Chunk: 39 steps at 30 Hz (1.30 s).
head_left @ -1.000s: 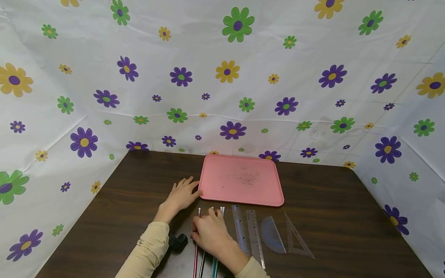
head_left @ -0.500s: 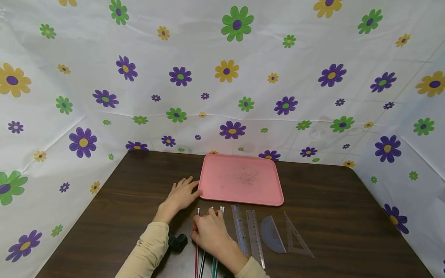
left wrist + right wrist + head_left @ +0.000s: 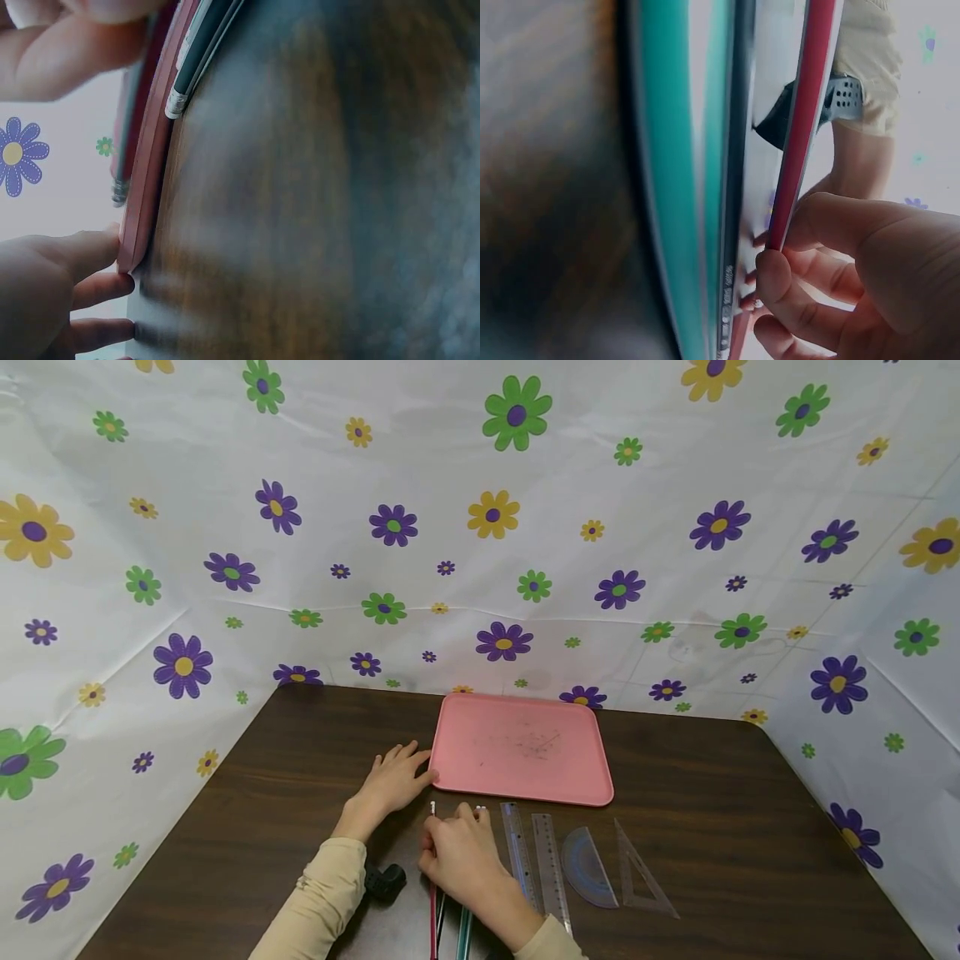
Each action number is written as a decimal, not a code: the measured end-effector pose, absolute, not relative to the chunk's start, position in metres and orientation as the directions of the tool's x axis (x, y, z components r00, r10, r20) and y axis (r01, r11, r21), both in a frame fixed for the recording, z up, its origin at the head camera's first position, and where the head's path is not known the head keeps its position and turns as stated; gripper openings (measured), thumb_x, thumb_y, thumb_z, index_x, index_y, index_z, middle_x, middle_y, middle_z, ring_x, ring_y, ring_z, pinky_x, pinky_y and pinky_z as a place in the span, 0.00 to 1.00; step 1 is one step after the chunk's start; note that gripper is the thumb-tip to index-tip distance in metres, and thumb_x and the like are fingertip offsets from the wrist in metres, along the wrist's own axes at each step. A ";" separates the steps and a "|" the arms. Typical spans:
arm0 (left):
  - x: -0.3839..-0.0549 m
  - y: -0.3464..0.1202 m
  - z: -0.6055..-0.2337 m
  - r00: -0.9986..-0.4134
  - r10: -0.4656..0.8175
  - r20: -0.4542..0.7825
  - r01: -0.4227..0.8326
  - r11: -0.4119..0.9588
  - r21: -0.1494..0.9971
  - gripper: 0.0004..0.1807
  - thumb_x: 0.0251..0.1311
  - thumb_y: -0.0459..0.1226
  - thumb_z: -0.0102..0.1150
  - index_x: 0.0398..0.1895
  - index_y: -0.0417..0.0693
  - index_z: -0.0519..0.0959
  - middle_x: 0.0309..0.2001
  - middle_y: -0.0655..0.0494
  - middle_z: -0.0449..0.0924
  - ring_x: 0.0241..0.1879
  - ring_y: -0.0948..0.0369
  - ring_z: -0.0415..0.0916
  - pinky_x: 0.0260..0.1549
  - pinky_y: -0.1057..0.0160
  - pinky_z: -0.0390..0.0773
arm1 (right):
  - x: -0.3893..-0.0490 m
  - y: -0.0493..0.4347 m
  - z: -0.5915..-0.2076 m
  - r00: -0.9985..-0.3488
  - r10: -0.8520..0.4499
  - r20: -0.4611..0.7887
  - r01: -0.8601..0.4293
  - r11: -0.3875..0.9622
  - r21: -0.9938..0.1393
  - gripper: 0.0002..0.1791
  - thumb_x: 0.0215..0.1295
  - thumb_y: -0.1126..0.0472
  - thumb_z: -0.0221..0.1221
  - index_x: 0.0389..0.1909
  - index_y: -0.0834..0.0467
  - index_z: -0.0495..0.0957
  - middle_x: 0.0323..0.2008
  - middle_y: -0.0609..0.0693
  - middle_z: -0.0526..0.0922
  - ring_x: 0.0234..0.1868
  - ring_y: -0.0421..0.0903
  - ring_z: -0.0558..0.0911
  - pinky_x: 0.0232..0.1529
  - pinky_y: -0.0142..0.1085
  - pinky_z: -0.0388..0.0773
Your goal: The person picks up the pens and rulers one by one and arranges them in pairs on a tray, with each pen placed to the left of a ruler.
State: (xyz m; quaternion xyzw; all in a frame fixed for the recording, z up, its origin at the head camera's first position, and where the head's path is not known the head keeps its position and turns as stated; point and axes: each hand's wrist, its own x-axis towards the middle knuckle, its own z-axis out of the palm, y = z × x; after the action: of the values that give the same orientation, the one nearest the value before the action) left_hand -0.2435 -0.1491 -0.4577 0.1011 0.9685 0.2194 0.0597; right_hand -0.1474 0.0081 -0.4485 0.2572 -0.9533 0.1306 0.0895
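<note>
In the head view my right hand (image 3: 465,853) pinches a red pencil (image 3: 433,920) between thumb and fingers. Its white eraser end points toward the tray. The right wrist view shows the red pencil (image 3: 801,127) raised and tilted above the other pencils. Beside it lie a black pencil (image 3: 737,112) and teal pencils (image 3: 666,112), partly hidden by the right hand in the head view. My left hand (image 3: 390,781) has its fingers spread at the near left corner of a pink tray (image 3: 510,739). In the left wrist view its fingertips touch the tray's side (image 3: 141,217).
Right of the pencils lie two clear rulers, one bluish (image 3: 519,856) and one plain (image 3: 551,868). Beyond them are a protractor (image 3: 588,868) and a set square (image 3: 645,889). A black device (image 3: 385,883) is by the left wrist. Flowered sheeting (image 3: 570,552) encloses the dark table (image 3: 712,802).
My right hand has shifted slightly to the right and lifted the red pencil, whose eraser end now sits a little farther toward the tray. The left hand stays at the tray's corner.
</note>
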 end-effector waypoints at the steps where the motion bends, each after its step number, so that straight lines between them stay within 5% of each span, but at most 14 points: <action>1: -0.243 -0.149 -0.458 -0.973 0.221 -0.070 0.169 0.883 0.438 0.30 0.71 0.52 0.51 0.72 0.48 0.69 0.75 0.38 0.58 0.75 0.37 0.51 0.69 0.29 0.49 | -0.148 0.009 -0.448 -0.854 -0.464 0.235 -0.511 0.833 -0.213 0.09 0.48 0.57 0.68 0.20 0.44 0.76 0.18 0.34 0.75 0.30 0.40 0.71 0.42 0.45 0.68; 16: -0.243 -0.150 -0.457 -0.966 0.242 -0.090 0.178 0.876 0.449 0.29 0.73 0.49 0.49 0.72 0.47 0.68 0.76 0.37 0.56 0.75 0.36 0.49 0.68 0.27 0.45 | -0.157 0.019 -0.437 -0.858 -0.437 0.270 -0.501 0.830 -0.247 0.07 0.51 0.57 0.67 0.23 0.44 0.78 0.16 0.33 0.72 0.29 0.40 0.70 0.39 0.40 0.66; 39: -0.245 -0.152 -0.462 -0.967 0.245 -0.074 0.186 0.871 0.455 0.30 0.73 0.50 0.49 0.72 0.46 0.68 0.76 0.37 0.56 0.75 0.36 0.49 0.68 0.27 0.46 | -0.203 0.043 -0.418 -0.883 -0.359 0.303 -0.445 0.846 -0.293 0.07 0.55 0.59 0.67 0.23 0.49 0.79 0.16 0.41 0.79 0.32 0.48 0.74 0.43 0.50 0.73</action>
State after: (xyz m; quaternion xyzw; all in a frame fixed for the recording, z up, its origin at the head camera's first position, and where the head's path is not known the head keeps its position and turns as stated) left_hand -0.2448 -0.1521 -0.4620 0.1115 0.9651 0.2280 0.0646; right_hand -0.2030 0.0431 -0.4182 0.2110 -0.9534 0.1801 0.1190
